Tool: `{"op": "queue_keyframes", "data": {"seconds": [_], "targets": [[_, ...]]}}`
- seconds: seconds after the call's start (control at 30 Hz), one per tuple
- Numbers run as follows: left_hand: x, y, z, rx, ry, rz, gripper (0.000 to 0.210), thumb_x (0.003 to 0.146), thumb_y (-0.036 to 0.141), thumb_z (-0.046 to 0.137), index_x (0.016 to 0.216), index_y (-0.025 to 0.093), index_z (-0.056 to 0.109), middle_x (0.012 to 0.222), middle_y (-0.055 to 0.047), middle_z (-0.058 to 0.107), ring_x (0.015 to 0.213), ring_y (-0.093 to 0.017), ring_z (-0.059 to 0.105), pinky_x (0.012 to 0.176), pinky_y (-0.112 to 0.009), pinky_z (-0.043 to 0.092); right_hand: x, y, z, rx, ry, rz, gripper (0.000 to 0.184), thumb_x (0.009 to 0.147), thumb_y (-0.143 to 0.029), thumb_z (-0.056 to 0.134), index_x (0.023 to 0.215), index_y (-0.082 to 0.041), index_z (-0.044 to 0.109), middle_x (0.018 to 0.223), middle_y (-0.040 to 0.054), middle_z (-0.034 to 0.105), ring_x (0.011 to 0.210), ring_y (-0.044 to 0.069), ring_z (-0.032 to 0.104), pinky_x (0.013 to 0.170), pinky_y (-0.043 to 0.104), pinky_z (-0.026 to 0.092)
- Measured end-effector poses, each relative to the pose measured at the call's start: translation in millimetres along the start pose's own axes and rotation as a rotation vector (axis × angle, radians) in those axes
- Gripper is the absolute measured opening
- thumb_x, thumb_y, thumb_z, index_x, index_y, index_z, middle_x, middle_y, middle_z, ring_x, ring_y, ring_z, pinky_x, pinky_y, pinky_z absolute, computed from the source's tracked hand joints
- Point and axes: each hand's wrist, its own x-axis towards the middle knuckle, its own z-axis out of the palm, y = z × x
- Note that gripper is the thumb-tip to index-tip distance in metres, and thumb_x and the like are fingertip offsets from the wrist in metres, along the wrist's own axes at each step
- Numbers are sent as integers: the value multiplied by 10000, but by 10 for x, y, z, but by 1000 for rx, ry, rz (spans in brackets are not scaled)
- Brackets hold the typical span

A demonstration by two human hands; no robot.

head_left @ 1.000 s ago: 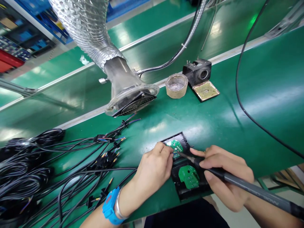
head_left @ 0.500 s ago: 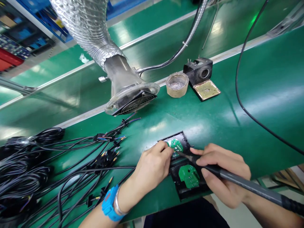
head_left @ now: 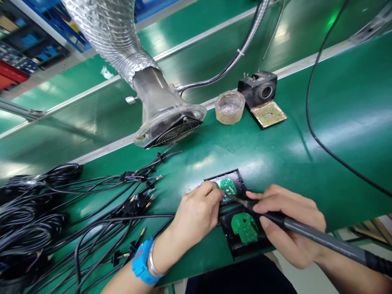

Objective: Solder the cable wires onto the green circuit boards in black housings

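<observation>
My right hand [head_left: 289,222] grips a soldering iron [head_left: 324,241] like a pen. Its tip rests at a green circuit board [head_left: 227,186] that sits in a black housing [head_left: 240,179]. My left hand [head_left: 197,210] is closed at the left edge of that board, fingertips pinched together close to the iron's tip. What the pinch holds is hidden behind the fingers; a black cable runs up to this hand from the left. Nearer to me lies a second black housing [head_left: 234,245] with another green board [head_left: 245,227] in it.
Black cables [head_left: 101,228] with bare coloured wire ends cover the bench's left side. A fume extractor nozzle [head_left: 170,118] hangs over the middle. Behind the boards stand a round tub [head_left: 229,108] and an iron stand [head_left: 259,90] with a sponge [head_left: 269,114]. The iron's cord [head_left: 318,139] loops at right.
Both hands and the iron keep practically the same place at the board. The view has shifted very slightly.
</observation>
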Motion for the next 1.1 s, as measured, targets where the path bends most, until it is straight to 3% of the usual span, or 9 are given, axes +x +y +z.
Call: {"op": "queue_keyframes", "data": {"seconds": [0.9,1.1], "targets": [[0,18,9,44,46,-2,166,914,197,460,982,186,612,873,-32,609,730,-128,619,595,-227,509,-8,-8,3,-32,18,-18,229,697,-51,517,886,-155,593,649,13,549,580,126,520,781,401,582],[2,28,17,56,10,-13,179,919,211,444,976,194,614,863,-31,604,741,-130,620,604,-228,519,12,-33,15,-46,5,-48,208,685,-55,506,842,-169,582,621,-7,503,526,107,484,807,411,573]]}}
